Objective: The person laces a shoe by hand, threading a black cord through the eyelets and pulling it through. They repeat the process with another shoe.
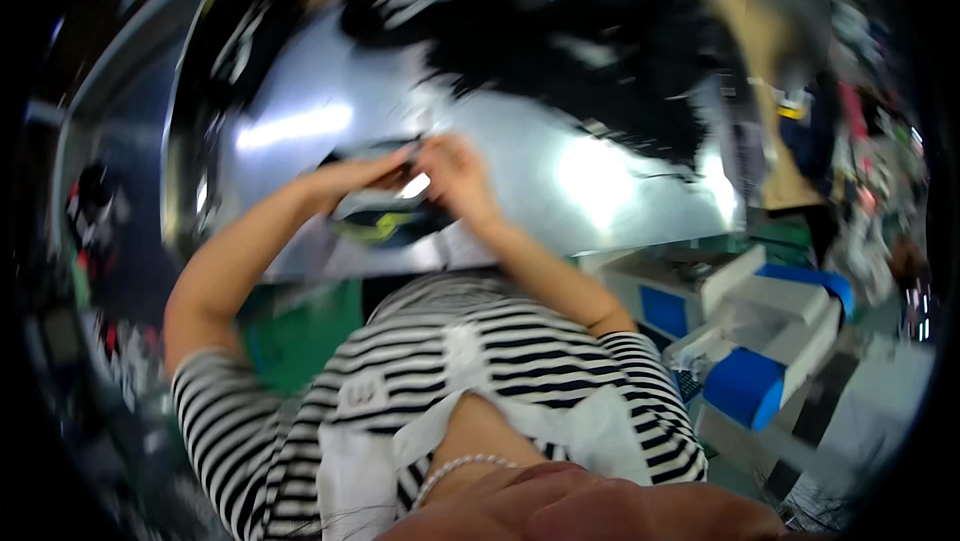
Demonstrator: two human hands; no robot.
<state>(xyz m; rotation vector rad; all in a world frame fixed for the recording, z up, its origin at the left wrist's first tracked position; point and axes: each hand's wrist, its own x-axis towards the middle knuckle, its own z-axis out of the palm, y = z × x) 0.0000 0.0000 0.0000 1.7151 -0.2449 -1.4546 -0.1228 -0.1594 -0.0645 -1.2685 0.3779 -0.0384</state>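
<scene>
In front of my body, at the near part of the metal tabletop [500,141], my two hands come together. My left hand [372,176] is closed, its fingertips close against those of my right hand [455,173]. The right fingers are bent into a pinch. Motion blur hides what they pinch between them. Just below the hands lies a dark item [385,226] with a yellow-green mark and a pale part, perhaps fabric; its kind does not show. A bright white patch shows between the palms.
Black pieces, seemingly cloth with white marks [600,71], cover the far side of the table; another dark bundle [235,51] lies far left. At the right stands a white and blue machine [755,331]. Beyond it, a blurred person [800,121] is near a tan surface.
</scene>
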